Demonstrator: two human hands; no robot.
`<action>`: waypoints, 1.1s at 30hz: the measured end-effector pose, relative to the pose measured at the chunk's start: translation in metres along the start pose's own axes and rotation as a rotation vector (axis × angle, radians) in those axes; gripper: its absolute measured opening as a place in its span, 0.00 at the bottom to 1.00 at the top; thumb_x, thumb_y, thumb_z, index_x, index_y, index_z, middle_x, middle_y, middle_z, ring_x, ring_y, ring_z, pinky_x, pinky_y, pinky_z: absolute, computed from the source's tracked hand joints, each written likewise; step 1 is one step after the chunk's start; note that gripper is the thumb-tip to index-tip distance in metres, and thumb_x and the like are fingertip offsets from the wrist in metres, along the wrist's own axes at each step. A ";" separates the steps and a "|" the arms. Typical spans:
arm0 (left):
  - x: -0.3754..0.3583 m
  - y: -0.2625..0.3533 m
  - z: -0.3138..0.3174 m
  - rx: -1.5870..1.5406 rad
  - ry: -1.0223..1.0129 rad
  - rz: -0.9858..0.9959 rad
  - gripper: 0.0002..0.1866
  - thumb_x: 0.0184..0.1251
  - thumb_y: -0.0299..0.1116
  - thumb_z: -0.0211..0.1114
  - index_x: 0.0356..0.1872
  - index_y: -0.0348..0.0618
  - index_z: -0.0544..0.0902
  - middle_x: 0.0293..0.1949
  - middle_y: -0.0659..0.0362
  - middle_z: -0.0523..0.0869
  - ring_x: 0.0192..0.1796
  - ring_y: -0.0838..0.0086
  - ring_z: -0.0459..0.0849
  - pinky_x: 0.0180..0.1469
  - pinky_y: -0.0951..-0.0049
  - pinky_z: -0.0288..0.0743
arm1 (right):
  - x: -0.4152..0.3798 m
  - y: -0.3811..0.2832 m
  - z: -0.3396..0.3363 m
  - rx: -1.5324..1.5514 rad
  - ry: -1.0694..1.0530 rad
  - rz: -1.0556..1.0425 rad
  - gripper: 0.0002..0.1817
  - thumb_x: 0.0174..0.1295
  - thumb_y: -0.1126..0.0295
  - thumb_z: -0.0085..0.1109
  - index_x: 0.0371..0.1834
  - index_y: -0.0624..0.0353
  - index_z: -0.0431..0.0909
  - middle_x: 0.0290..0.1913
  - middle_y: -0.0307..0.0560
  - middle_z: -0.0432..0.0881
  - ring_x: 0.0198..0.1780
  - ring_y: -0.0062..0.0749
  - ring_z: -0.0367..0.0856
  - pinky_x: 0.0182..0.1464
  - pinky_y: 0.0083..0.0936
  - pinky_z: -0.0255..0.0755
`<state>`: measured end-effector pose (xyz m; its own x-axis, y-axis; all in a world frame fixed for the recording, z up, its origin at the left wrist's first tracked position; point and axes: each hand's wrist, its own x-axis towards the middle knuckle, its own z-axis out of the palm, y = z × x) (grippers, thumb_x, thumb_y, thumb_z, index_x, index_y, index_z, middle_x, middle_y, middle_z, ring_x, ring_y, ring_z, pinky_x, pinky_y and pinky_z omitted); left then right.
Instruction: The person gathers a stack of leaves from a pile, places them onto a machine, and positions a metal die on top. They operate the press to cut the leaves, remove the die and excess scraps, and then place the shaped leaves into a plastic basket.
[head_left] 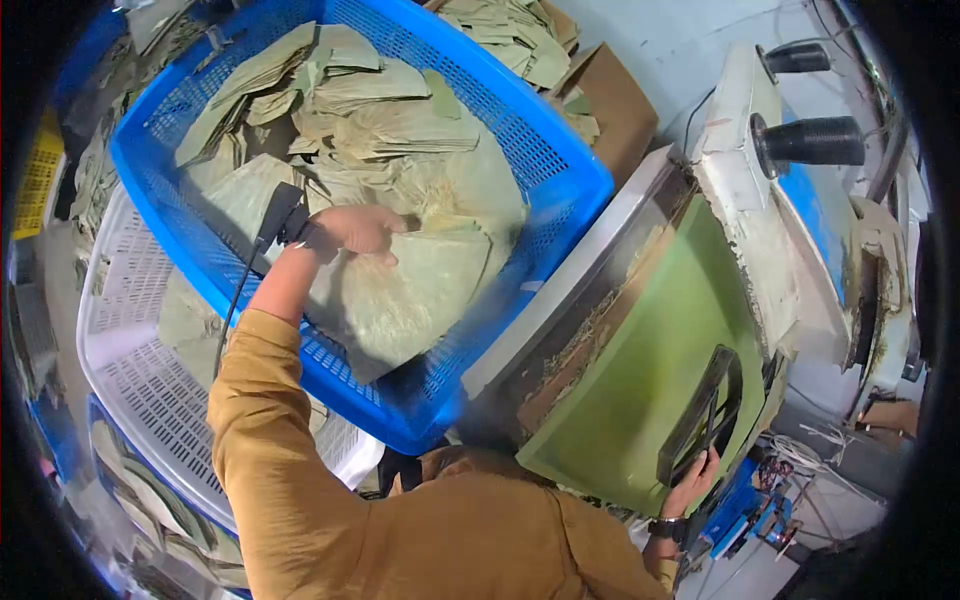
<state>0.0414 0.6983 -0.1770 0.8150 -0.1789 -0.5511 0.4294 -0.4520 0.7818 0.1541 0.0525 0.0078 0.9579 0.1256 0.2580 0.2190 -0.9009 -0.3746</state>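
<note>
Inside a blue perforated basket (560, 150) lie stacks of pale green, fan-shaped dried leaves (390, 110). My left hand (362, 230) is over the basket, its fingers closed on the edge of a leaf stack (400, 300) near the middle. A black strap with a cable is on that wrist. At the lower right, my right hand (692, 485) grips the black handle (695, 420) that stands on a flat green board (640, 370). That wrist carries a dark watch.
A white basket (150, 350) with leaves sits under the blue one at the left. Cardboard boxes (615, 110) with leaves stand behind. A white machine with black knobs (815, 140) is at the right. Wires (800, 450) and a yellow crate (38, 175) lie at the sides.
</note>
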 end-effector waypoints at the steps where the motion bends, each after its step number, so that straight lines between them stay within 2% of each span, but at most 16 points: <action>1: 0.003 0.003 0.000 -0.020 0.062 0.064 0.16 0.53 0.34 0.75 0.38 0.38 0.80 0.23 0.67 0.74 0.29 0.81 0.70 0.32 0.73 0.68 | 0.001 -0.002 0.000 -0.018 0.015 -0.004 0.16 0.73 0.66 0.46 0.53 0.69 0.73 0.49 0.47 0.77 0.50 0.32 0.72 0.59 0.26 0.63; 6: 0.035 -0.006 -0.008 -0.284 0.128 0.164 0.19 0.55 0.35 0.74 0.44 0.35 0.81 0.32 0.65 0.82 0.35 0.80 0.77 0.38 0.73 0.73 | 0.000 -0.009 0.001 0.017 0.002 0.058 0.17 0.73 0.65 0.47 0.54 0.68 0.73 0.49 0.47 0.77 0.51 0.31 0.72 0.59 0.26 0.63; 8: 0.055 -0.002 0.009 0.010 0.231 0.096 0.21 0.54 0.35 0.74 0.46 0.34 0.80 0.35 0.55 0.85 0.37 0.73 0.81 0.41 0.70 0.75 | 0.000 -0.008 0.001 0.007 0.008 0.054 0.17 0.73 0.65 0.47 0.54 0.68 0.73 0.49 0.47 0.77 0.51 0.31 0.72 0.59 0.26 0.63; 9: 0.062 0.008 0.024 0.110 0.285 0.020 0.24 0.52 0.34 0.73 0.49 0.34 0.79 0.37 0.45 0.85 0.41 0.60 0.83 0.44 0.65 0.75 | 0.000 -0.003 0.001 -0.005 0.008 0.035 0.16 0.73 0.65 0.47 0.54 0.68 0.74 0.49 0.47 0.78 0.51 0.31 0.72 0.59 0.26 0.63; 12: 0.102 0.002 0.068 0.220 0.564 -0.188 0.32 0.50 0.33 0.72 0.58 0.35 0.72 0.45 0.43 0.79 0.48 0.47 0.79 0.48 0.57 0.75 | 0.000 0.000 -0.001 -0.009 0.014 0.009 0.16 0.73 0.66 0.47 0.54 0.68 0.74 0.49 0.47 0.78 0.51 0.30 0.72 0.59 0.25 0.63; 13: 0.091 0.019 0.075 0.541 0.609 -0.080 0.33 0.50 0.33 0.71 0.59 0.35 0.71 0.48 0.45 0.77 0.52 0.50 0.78 0.50 0.58 0.73 | 0.000 0.001 0.001 0.004 0.018 0.006 0.16 0.73 0.67 0.47 0.54 0.68 0.74 0.49 0.47 0.78 0.51 0.30 0.73 0.59 0.25 0.64; 19: 0.061 0.051 0.086 0.496 0.913 -0.176 0.32 0.57 0.43 0.69 0.61 0.41 0.72 0.50 0.50 0.78 0.51 0.56 0.79 0.52 0.57 0.70 | 0.000 0.000 0.004 0.042 0.022 -0.023 0.15 0.73 0.68 0.46 0.54 0.68 0.72 0.48 0.45 0.77 0.49 0.28 0.72 0.57 0.25 0.65; 20: 0.031 0.086 0.075 0.370 0.761 -0.232 0.26 0.62 0.44 0.66 0.58 0.42 0.76 0.47 0.50 0.82 0.47 0.57 0.82 0.51 0.58 0.73 | 0.000 0.001 0.002 0.065 0.022 -0.042 0.15 0.73 0.68 0.46 0.54 0.68 0.72 0.48 0.45 0.77 0.49 0.28 0.72 0.57 0.25 0.65; 22: -0.012 0.120 0.090 -0.039 0.926 0.135 0.18 0.65 0.42 0.64 0.50 0.39 0.82 0.43 0.49 0.85 0.44 0.58 0.84 0.48 0.62 0.76 | 0.002 0.006 0.002 0.058 -0.040 -0.025 0.15 0.73 0.69 0.45 0.55 0.67 0.70 0.47 0.45 0.75 0.49 0.28 0.71 0.57 0.25 0.64; 24: -0.097 0.210 0.117 -0.235 0.806 0.484 0.14 0.67 0.38 0.62 0.43 0.37 0.84 0.41 0.51 0.86 0.42 0.60 0.84 0.47 0.69 0.77 | 0.004 0.012 0.004 0.122 -0.034 -0.041 0.14 0.72 0.69 0.47 0.55 0.67 0.70 0.50 0.48 0.75 0.53 0.30 0.71 0.58 0.27 0.64; 26: -0.172 0.279 0.157 -0.045 0.727 0.951 0.09 0.65 0.29 0.63 0.33 0.31 0.84 0.32 0.50 0.86 0.34 0.60 0.84 0.36 0.65 0.78 | 0.008 0.010 0.003 -0.067 0.119 -0.362 0.13 0.70 0.72 0.49 0.53 0.67 0.71 0.54 0.50 0.73 0.55 0.34 0.70 0.58 0.29 0.64; 27: -0.185 0.304 0.201 -0.293 0.785 1.361 0.09 0.65 0.27 0.62 0.29 0.30 0.84 0.28 0.49 0.85 0.30 0.59 0.83 0.30 0.63 0.78 | 0.009 0.011 0.002 0.014 0.109 -0.387 0.13 0.68 0.74 0.51 0.53 0.68 0.71 0.59 0.53 0.71 0.58 0.36 0.70 0.59 0.29 0.64; 28: -0.195 0.329 0.209 -0.280 0.474 1.684 0.13 0.65 0.30 0.62 0.24 0.30 0.82 0.26 0.47 0.84 0.28 0.59 0.82 0.27 0.63 0.77 | 0.007 0.011 -0.003 0.057 0.102 -0.399 0.13 0.68 0.74 0.51 0.53 0.68 0.71 0.59 0.53 0.71 0.58 0.36 0.70 0.59 0.29 0.64; 29: -0.208 0.352 0.234 -0.241 0.491 1.666 0.13 0.65 0.30 0.62 0.24 0.30 0.82 0.26 0.47 0.84 0.28 0.59 0.82 0.27 0.63 0.77 | 0.006 0.011 -0.010 0.283 0.035 -0.316 0.13 0.68 0.75 0.51 0.53 0.68 0.72 0.60 0.52 0.70 0.58 0.35 0.70 0.60 0.29 0.64; 31: -0.231 0.397 0.309 -0.401 0.801 1.632 0.10 0.68 0.33 0.57 0.43 0.37 0.78 0.41 0.48 0.82 0.42 0.57 0.80 0.43 0.60 0.76 | 0.009 0.025 -0.017 0.658 -0.103 -0.212 0.13 0.66 0.79 0.48 0.53 0.68 0.72 0.63 0.51 0.68 0.58 0.32 0.69 0.61 0.27 0.63; 33: -0.245 0.435 0.379 -0.569 1.138 1.595 0.20 0.71 0.35 0.52 0.61 0.44 0.75 0.56 0.48 0.80 0.56 0.56 0.78 0.59 0.56 0.75 | 0.001 0.022 -0.027 0.758 -0.131 -0.304 0.12 0.66 0.80 0.48 0.52 0.68 0.72 0.63 0.51 0.66 0.60 0.35 0.68 0.63 0.29 0.62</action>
<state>-0.1194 0.2144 0.1877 0.2422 0.5591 0.7929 -0.9021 -0.1710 0.3961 0.1549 0.0215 0.0234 0.8402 0.4082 0.3570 0.4931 -0.3013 -0.8161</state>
